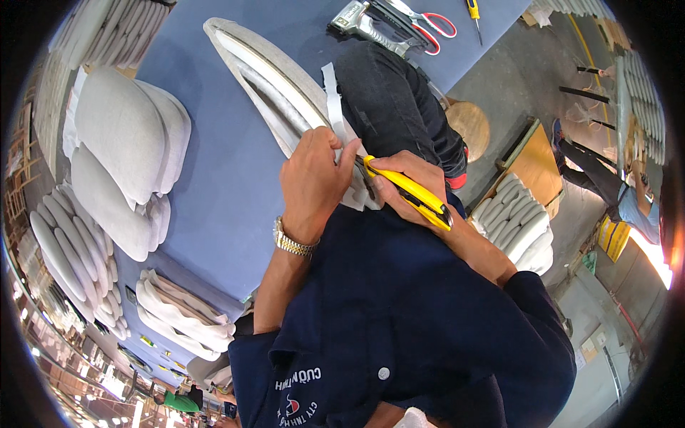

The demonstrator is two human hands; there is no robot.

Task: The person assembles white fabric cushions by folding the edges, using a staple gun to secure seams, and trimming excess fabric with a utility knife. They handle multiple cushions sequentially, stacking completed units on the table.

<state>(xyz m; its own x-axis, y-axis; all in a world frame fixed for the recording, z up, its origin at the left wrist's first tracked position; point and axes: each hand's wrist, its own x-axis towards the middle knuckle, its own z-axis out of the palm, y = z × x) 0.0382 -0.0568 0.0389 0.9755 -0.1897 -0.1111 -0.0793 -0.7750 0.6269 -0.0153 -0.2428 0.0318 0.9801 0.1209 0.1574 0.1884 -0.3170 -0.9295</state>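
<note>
A blue table (225, 207) spreads beneath a long, curved grey panel (298, 70), whose near end lies at the person's lap. There the left hand (314, 175) is curled in a pinch; the right hand (415, 177) grips a yellow utility knife (408, 188) — its front end beside the left thumb. A narrow pale strip (332, 96) rises from the left fingertips.

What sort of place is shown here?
Probably an upholstery workshop: stacked grey fabric-covered panels, a staple gun on the blue table, and a yellow utility knife in the right hand.
</note>
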